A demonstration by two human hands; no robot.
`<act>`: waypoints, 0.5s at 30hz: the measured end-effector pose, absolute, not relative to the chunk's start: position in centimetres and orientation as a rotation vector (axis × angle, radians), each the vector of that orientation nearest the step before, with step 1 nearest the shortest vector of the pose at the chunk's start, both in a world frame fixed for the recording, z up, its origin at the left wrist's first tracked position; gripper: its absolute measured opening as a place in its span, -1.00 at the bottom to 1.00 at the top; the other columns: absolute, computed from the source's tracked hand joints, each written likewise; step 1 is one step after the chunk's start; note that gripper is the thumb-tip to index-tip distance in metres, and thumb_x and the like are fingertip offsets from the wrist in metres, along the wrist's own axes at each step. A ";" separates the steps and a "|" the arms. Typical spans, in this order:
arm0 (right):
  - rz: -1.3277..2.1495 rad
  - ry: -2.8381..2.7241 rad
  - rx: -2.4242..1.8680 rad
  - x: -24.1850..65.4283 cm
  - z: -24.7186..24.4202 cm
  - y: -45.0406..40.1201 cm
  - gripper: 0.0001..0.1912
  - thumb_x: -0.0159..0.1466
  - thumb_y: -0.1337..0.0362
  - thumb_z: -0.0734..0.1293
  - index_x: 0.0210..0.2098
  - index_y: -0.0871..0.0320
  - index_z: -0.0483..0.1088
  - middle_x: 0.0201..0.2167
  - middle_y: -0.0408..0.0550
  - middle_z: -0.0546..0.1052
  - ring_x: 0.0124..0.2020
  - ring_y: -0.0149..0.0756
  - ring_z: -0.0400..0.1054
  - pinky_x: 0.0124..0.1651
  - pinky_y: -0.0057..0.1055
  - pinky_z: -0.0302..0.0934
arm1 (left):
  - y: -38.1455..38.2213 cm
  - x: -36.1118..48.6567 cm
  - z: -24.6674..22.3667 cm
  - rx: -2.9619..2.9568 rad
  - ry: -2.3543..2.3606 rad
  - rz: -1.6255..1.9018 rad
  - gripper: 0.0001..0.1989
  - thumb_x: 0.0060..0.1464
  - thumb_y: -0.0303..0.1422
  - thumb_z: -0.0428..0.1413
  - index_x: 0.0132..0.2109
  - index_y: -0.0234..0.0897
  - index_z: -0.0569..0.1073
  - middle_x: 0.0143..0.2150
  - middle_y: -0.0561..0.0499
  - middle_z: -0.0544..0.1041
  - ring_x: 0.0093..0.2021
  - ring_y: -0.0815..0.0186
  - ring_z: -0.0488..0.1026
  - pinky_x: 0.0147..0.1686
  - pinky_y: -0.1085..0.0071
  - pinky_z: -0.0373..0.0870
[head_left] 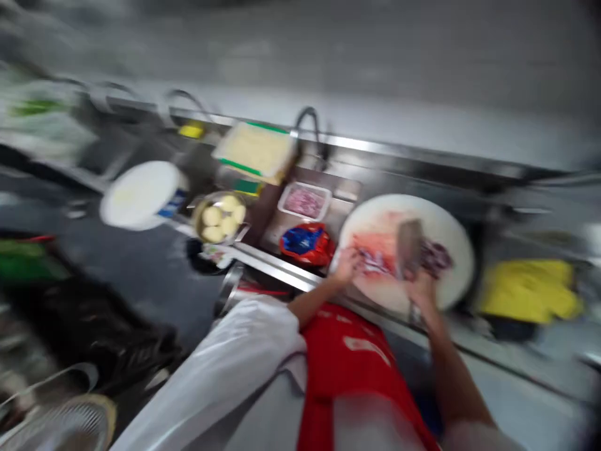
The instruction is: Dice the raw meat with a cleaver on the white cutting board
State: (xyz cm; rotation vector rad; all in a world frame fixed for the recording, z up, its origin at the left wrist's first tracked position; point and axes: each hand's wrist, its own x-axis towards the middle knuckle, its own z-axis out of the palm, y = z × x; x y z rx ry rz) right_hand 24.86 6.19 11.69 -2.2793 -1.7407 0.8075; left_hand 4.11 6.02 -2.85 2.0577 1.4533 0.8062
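Note:
A round white cutting board (451,228) with reddish stains lies on the counter in front of me. My right hand (422,288) is closed around the handle of a cleaver (408,244), whose broad blade stands over the middle of the board. To the right of the blade sits a pile of chopped purple onion (436,257). At the board's left edge, my left hand (346,265) is beside more chopped onion (375,262). Blur smears its fingers, so I cannot make out their grip.
Left of the board are a white tray of chopped purple pieces (305,201) and a red and blue plastic packet (307,243). Further left stand a bowl of pale round peeled items (220,217) and a white bucket (141,194). A yellow cloth (530,290) lies at right.

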 end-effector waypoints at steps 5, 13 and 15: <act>0.765 -1.808 -2.386 23.2 10.8 6.9 -0.72 0.40 0.27 0.18 0.02 0.29 0.34 -0.29 0.19 0.56 -0.34 -0.21 0.42 -0.31 -0.36 0.07 | 7.1 3.6 -4.4 2.031 1.606 0.970 -0.86 0.18 -0.34 0.17 -0.14 -0.24 0.57 -0.10 -0.10 0.45 -0.02 0.16 0.35 -0.01 0.22 0.22; 0.643 -1.780 -2.470 22.2 11.2 3.2 -0.62 0.47 0.22 0.06 0.09 0.36 0.27 -0.27 0.24 0.55 -0.24 -0.09 0.47 -0.27 -0.34 0.13 | 6.6 4.0 -3.7 2.044 1.661 0.968 -0.87 0.18 -0.31 0.16 -0.17 -0.23 0.57 -0.11 -0.10 0.44 -0.06 0.18 0.35 -0.05 0.24 0.22; 0.873 -1.821 -2.525 22.7 10.2 2.1 -0.65 0.45 0.27 0.10 0.11 0.35 0.27 -0.21 0.26 0.56 -0.19 -0.10 0.48 -0.23 -0.36 0.15 | 6.7 4.1 -3.6 2.037 1.674 0.928 -0.86 0.20 -0.30 0.15 -0.16 -0.23 0.57 -0.12 -0.10 0.44 -0.05 0.18 0.35 -0.04 0.24 0.22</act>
